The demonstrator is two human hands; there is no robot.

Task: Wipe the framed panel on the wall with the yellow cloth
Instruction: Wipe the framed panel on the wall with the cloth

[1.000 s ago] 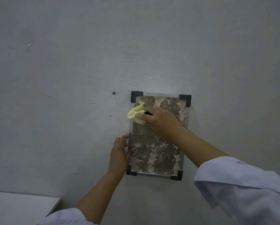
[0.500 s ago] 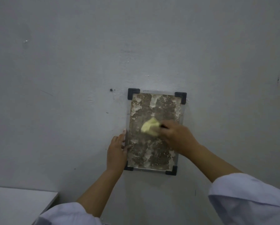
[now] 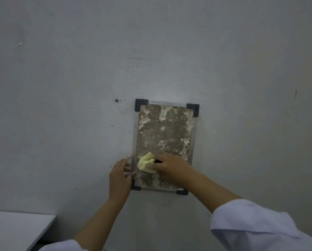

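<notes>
Mid-wipe on framed panel, fixed to wall; yellow cloth pressed on lower left of panel face, near left frame edge; next move, by judgement: sweep right across bottom strip, firm pressure, no snagging on black corner caps; right hand gripping bunched cloth, fingers curled round it; left hand released, straight fingers resting on left frame edge, steadying.

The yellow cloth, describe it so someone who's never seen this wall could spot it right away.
On the grey wall hangs a framed panel with black corner caps. Low on its left side, the right hand presses a crumpled yellow cloth against it. It is the only bright, soft thing on the mottled brown surface.
</notes>
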